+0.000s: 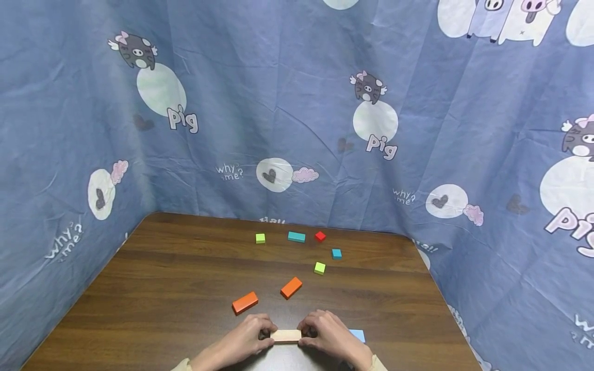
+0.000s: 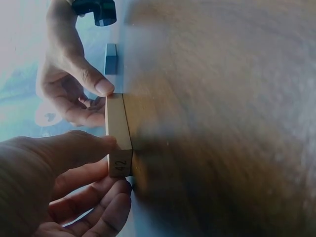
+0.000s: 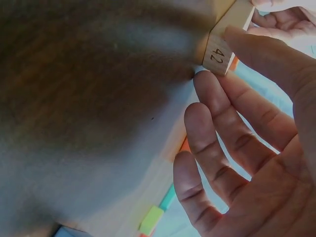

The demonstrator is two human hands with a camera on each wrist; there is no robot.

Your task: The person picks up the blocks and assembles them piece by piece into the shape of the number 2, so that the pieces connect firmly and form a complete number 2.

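A pale wooden block lies lengthwise between my two hands near the front of the table. My left hand pinches its left end, the thumb on the near side and the fingers behind. At the other end my right hand grips it the same way. In the left wrist view the number 42 shows on the end face of the wooden block. The right wrist view also shows 42 on the block, with the remaining right-hand fingers extended beside it.
Two orange blocks lie just beyond the hands. A light blue block is partly hidden behind the right hand. Farther back are green, teal and red blocks. A blue patterned cloth hangs around the table.
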